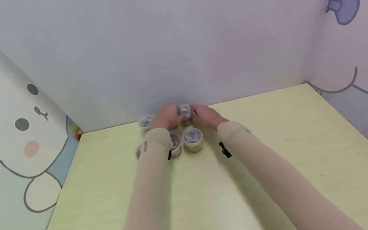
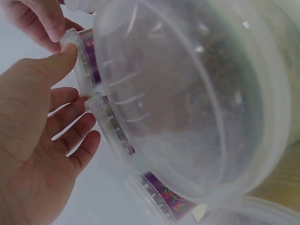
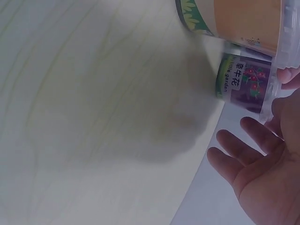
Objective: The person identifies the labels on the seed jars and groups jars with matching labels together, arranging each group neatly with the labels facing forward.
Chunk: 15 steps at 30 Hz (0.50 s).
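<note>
Small plastic tubs with clear lids stand in two rows at the table's back edge. Both hands meet at the rear-right tub [image 1: 185, 110], whose purple label [image 3: 243, 82] shows red berries and "little garden". My left hand [image 1: 166, 116] reaches in from the left, thumb on the lid's edge and other fingers loosely bent, as the left wrist view shows. From the other side, my right hand [image 1: 207, 117] pinches the lid's rim with thumb and forefinger; its remaining fingers [image 3: 232, 161] spread away. Another rear tub is partly hidden under my left hand.
In front stand a pale tub [image 1: 194, 141], a second tub [image 1: 175, 146] and a third [image 1: 137, 152] mostly behind my left forearm. A further tub [image 1: 146, 122] is at the rear left. A grey-white wall [image 1: 171, 43] rises right behind the yellow-green table [image 1: 201, 210].
</note>
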{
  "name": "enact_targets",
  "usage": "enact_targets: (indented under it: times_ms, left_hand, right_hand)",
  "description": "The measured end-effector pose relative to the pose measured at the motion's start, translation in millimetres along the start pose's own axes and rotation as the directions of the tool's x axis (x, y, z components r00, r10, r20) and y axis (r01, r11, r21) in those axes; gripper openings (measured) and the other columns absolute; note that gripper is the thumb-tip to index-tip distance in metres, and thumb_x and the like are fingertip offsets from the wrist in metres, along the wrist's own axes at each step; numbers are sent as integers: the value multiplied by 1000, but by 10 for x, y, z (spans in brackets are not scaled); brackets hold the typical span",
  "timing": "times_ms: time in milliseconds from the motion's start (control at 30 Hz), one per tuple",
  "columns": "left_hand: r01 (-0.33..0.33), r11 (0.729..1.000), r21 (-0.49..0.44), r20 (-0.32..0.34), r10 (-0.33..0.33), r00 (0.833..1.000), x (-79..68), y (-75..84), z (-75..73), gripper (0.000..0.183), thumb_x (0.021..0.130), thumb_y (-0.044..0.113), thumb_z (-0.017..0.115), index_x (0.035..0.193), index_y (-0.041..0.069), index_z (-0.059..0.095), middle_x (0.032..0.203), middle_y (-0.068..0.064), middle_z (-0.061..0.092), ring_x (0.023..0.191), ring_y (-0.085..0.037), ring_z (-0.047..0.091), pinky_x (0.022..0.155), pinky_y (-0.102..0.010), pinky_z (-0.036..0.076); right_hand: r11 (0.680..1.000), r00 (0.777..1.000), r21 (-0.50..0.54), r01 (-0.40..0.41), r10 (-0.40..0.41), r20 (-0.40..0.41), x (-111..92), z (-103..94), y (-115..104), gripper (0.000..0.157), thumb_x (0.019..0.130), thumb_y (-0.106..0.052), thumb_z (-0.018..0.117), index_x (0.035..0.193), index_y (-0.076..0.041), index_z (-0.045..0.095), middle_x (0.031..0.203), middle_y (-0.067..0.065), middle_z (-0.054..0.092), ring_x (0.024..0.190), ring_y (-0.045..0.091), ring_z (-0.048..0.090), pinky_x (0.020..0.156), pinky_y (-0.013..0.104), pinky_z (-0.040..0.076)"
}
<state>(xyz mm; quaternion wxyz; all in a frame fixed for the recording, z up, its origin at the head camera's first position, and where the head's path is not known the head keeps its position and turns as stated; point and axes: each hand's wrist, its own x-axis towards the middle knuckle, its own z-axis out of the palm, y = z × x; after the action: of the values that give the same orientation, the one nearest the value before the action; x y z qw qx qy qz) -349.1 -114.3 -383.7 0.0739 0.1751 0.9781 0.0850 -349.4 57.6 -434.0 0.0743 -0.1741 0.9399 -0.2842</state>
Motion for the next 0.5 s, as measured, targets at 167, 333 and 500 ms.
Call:
enact_targets:
  times_ms: [167, 333, 500]
  left_hand:
    - [4, 1000, -17, 1, -4, 1000, 9, -24, 19, 33, 100, 36, 66, 104, 3, 68, 100, -12, 66, 98, -29, 60, 94, -43, 48]
    - [25, 999, -20, 25, -25, 999, 48, -16, -39, 36, 101, 36, 63, 108, 2, 67, 104, -14, 66, 98, -29, 60, 93, -43, 49]
    - [37, 999, 19, 33, -38, 999, 81, -24, -67, 35, 103, 36, 60, 100, 2, 67, 103, -14, 67, 97, -30, 60, 91, -43, 48]
  right_hand:
    - [998, 999, -61, 12, -10, 34, -38, -24, -5, 54, 112, -27, 35, 161, -6, 25, 159, 16, 37, 144, 32, 39, 117, 45, 32]
    - [988, 996, -149, 39, -27, 82, -45, -90, 29, 59, 112, -28, 35, 164, -11, 11, 162, 17, 31, 143, 35, 39, 116, 48, 33]
    - [970, 995, -232, 77, -61, 79, -119, -220, 147, 63, 111, -31, 38, 165, -14, 9, 166, 18, 21, 148, 41, 27, 118, 62, 20]
